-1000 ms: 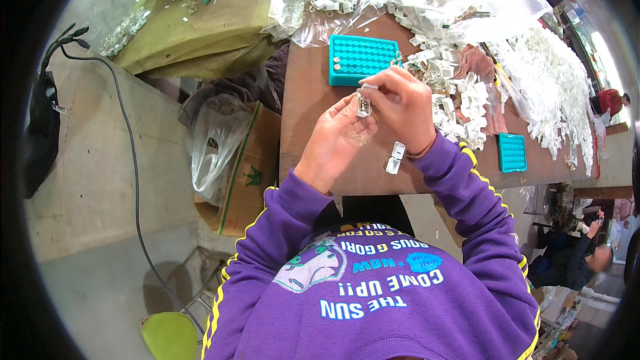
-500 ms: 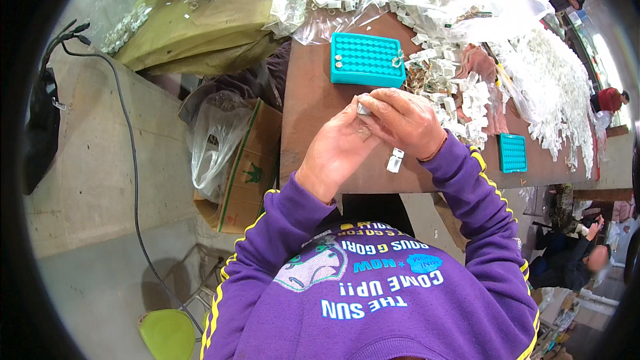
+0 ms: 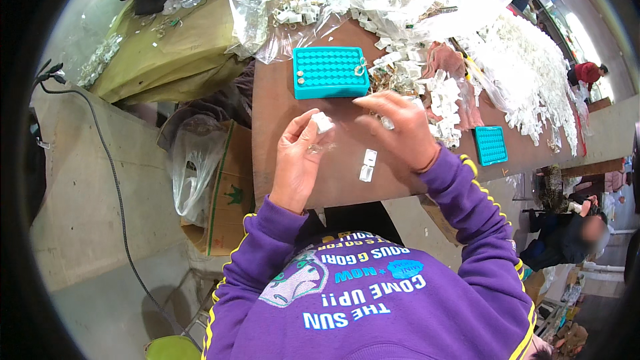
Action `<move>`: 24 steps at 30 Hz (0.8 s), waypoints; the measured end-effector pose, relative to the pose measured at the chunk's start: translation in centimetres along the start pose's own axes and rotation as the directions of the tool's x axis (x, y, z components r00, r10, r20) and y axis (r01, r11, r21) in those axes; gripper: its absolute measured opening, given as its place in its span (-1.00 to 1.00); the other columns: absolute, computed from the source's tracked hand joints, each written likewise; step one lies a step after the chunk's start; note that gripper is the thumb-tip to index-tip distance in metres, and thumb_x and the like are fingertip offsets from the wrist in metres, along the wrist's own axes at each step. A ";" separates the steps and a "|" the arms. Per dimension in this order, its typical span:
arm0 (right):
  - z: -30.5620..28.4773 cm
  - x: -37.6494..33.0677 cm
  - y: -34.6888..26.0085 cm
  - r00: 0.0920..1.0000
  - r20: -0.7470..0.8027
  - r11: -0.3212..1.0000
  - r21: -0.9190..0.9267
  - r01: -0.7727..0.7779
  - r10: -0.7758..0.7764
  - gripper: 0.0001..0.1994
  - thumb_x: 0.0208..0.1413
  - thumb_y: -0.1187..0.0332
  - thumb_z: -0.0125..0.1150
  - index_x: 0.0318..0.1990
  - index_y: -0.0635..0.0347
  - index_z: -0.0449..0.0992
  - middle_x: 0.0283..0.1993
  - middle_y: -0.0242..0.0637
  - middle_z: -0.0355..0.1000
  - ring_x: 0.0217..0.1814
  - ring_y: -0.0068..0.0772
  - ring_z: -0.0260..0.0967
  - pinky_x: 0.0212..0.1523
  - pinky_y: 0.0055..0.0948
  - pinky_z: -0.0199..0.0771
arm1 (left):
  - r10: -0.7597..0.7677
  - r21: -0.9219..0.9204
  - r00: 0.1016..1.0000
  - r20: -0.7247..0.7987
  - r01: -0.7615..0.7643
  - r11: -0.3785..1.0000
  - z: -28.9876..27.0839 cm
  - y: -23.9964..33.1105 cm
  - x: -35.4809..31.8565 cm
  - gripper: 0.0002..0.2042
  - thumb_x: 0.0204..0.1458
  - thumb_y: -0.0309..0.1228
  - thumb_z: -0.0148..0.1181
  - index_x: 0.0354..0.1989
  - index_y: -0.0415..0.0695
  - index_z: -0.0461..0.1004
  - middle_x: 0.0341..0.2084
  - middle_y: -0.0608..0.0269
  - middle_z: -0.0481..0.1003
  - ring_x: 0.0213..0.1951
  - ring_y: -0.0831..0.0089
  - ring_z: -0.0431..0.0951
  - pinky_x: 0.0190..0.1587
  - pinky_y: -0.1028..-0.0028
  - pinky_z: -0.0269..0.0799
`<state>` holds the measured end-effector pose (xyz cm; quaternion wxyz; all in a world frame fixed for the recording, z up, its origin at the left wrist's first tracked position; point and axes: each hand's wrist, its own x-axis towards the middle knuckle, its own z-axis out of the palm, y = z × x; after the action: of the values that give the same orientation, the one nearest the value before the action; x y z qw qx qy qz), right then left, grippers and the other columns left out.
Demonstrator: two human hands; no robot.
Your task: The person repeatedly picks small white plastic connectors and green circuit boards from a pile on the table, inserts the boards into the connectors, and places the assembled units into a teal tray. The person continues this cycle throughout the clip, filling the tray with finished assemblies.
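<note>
Right hand (image 3: 408, 130) drawn away from left hand (image 3: 297, 159) | white box (image 3: 323, 122) in left's fingertip pinch | right half-open, blurred, contents unclear

We are in what looks like a small-parts workshop: heaps of little white pieces (image 3: 540, 87) spread over the far right of our brown table (image 3: 277, 153), teal gridded trays (image 3: 330, 71) sit near them, and other people (image 3: 559, 243) share the room at right.
</note>
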<state>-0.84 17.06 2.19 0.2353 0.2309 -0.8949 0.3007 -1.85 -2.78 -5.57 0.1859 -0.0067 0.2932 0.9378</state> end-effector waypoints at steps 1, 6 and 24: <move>-0.9 0.2 0.7 0.998 -0.009 0.998 -0.028 -0.054 0.054 -0.77 -0.03 0.42 0.33 -0.18 0.21 0.57 -0.27 -0.17 0.51 -0.26 -0.15 0.51 -0.23 -0.32 0.52 | 0.019 0.029 1.000 -0.010 -0.019 0.999 -0.3 0.0 0.0 -0.75 0.21 -0.42 0.09 0.03 -0.18 0.43 -0.14 0.18 0.52 -0.07 0.37 0.52 -0.10 0.38 0.50; -6.0 -0.1 4.4 0.942 -0.242 0.968 -0.040 -0.249 0.233 -0.87 0.04 0.50 0.26 -0.24 0.27 0.61 -0.28 -0.21 0.56 -0.27 -0.38 0.52 -0.24 -0.49 0.46 | 0.078 0.070 0.996 0.035 -0.080 0.994 -1.2 -0.2 0.0 -0.72 0.17 -0.41 0.14 0.04 -0.18 0.41 -0.15 0.18 0.51 -0.08 0.34 0.51 -0.16 0.42 0.48; 1.1 -1.1 3.7 0.993 0.112 0.989 -0.144 -0.030 0.047 -0.90 0.03 0.39 0.23 -0.31 0.17 0.52 -0.34 -0.24 0.49 -0.29 -0.15 0.48 -0.31 -0.31 0.49 | 0.083 0.075 0.996 0.013 -0.084 0.994 -0.6 -0.2 0.1 -0.73 0.16 -0.42 0.15 0.01 -0.19 0.41 -0.16 0.14 0.51 -0.09 0.29 0.53 -0.15 0.39 0.49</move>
<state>-2.36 19.25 -0.76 0.1935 0.2131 -0.9303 0.2272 -1.95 -2.97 -6.19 0.1482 0.0172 0.3274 0.9330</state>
